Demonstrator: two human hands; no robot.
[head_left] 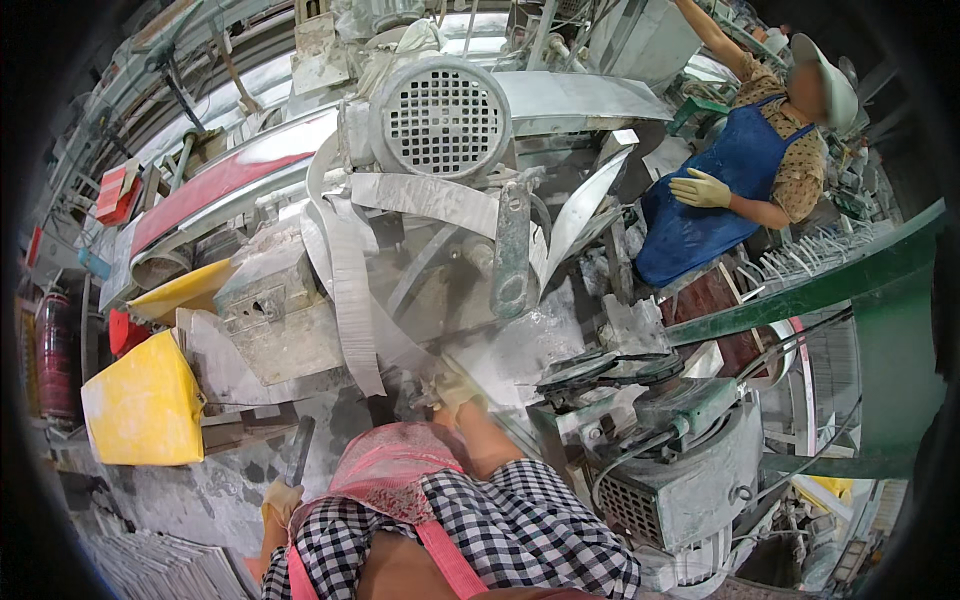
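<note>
Head view: a round grey motor (441, 118) with a square-holed cover stands high and near the middle, coated in pale dust. Well below it and to its left, the person's gloved left hand (281, 497) appears to have its grip wrapped around the lower end of a dark bar (301, 448), which slants upward from the fist. Directly below the motor, the gloved right hand (458, 392) reaches into a dusty, blurred patch; whether its grip is apart, together or clamped on something cannot be told.

A pale, wide belt (425, 197) runs just under the motor, with a strip hanging down on the left, above the right hand. A slotted metal arm (511, 255) hangs below the motor, slightly to its right. Lower left of the motor are a dusty metal box (275, 305) and, farther out, a yellow block-shaped thing (145, 400). Lower right of it stands a green-grey machine (690, 470). To the motor's right, well apart, a co-worker (715, 190) wears a blue apron and a white helmet (841, 88), one gloved hand held before the apron.
</note>
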